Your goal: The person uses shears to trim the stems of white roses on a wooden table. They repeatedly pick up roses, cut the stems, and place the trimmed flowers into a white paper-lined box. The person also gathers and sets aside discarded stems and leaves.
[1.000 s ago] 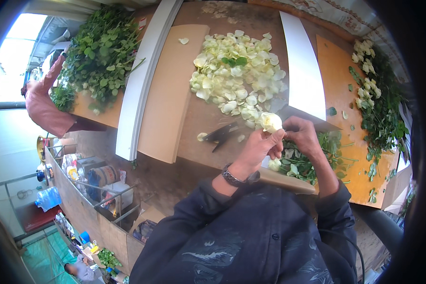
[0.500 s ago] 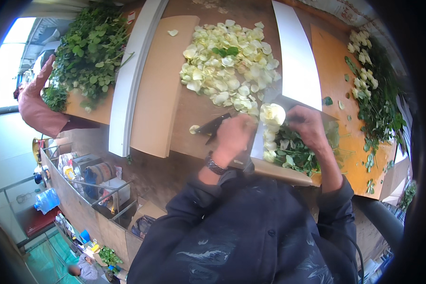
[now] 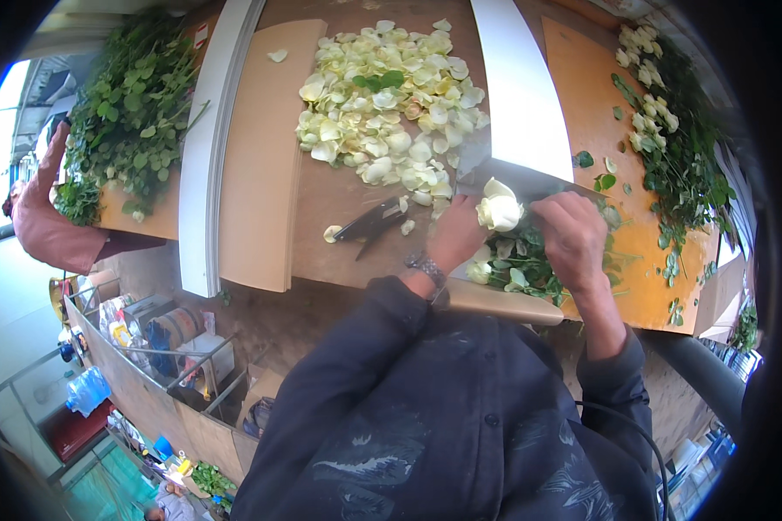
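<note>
So, the whole thing here hinges on how one white rose (image 3: 500, 207) sits between two bare hands. The bloom is up in front of the chest, above the near edge of the brown worktable (image 3: 321, 208), pretty much in the gap between them. Right hand (image 3: 573, 234) is just off its right side, fingers curled in and drawn together, so I'd say it's got the stem pinched, though the stem itself is hidden and I can't swear to it. Left hand (image 3: 457, 230) is right up against the bloom's left side in this view, its fingertips tucked out of sight behind the petals. No way to say how wide those fingers are spread, or whether they touch the flower.

If anything, the left looks a tad nearer the flower head. The bloom's top tips up and a bit left, so I'd guess its long axis runs down and right toward the right hand, but that's a guess with the stem covered.

Around them: a big heap of loose petals (image 3: 395, 143) lies beyond the left hand, a black tool (image 3: 365, 221) rests left of it, and leafy stems (image 3: 530, 265) with another white bloom (image 3: 479, 271) lie just below.
</note>
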A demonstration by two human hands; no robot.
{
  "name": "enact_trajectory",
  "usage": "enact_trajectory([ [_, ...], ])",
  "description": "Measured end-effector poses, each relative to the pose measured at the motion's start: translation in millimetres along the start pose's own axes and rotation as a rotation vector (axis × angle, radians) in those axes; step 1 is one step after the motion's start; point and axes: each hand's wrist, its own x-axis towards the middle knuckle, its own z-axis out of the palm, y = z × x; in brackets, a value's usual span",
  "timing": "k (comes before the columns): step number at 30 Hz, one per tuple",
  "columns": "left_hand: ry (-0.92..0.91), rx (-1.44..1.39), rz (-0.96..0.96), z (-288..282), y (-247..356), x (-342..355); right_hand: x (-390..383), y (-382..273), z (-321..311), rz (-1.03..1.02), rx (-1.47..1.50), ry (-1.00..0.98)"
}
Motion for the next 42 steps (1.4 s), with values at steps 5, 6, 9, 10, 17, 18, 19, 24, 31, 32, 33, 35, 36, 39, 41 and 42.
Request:
enact_trajectory([
  [5,0.014,0.004,-0.039,4,-5,4,-5,15,-34,-0.006,-0.028,0.114],
  [6,0.0,-0.007,-0.052,4,-4,3,-7,22,-44,-0.01,-0.036,0.194],
  [9,0.008,0.01,-0.049,3,-2,1,-19,55,-92,0.075,-0.223,0.448],
  [10,0.023,0.001,-0.034,3,-2,1,-24,70,-115,0.138,-0.302,0.588],
  [17,0.053,-0.022,0.026,8,-7,2,-61,140,-260,0.432,-0.813,0.816],
  [18,0.055,-0.056,0.015,9,-7,2,-60,137,-264,0.427,-0.842,0.793],
  [19,0.068,-0.082,0.009,9,-7,2,-58,130,-263,0.379,-0.841,0.75],
  [24,0.12,-0.195,-0.079,7,-6,10,-42,75,-152,0.204,-0.195,0.016],
  [31,0.226,-0.612,-0.256,-1,4,14,-52,40,30,0.158,0.128,-0.255],
  [32,0.235,-0.668,-0.257,-2,6,13,-55,40,43,0.223,0.135,-0.252],
  [33,0.249,-0.724,-0.233,-4,8,13,-57,41,54,0.192,0.122,-0.245],
  [35,0.251,-0.828,-0.225,-7,10,12,-61,45,70,0.155,0.137,-0.204],
  [36,0.235,-0.841,-0.235,-8,10,12,-63,47,76,0.176,0.126,-0.236],
  [39,0.214,-0.854,-0.244,-11,8,10,-67,56,89,0.218,0.094,-0.27],
  [41,0.224,-0.82,-0.229,-10,4,7,-70,61,95,0.269,0.057,-0.26],
  [42,0.259,-0.761,-0.257,-8,1,4,-72,62,99,0.256,0.019,-0.222],
])
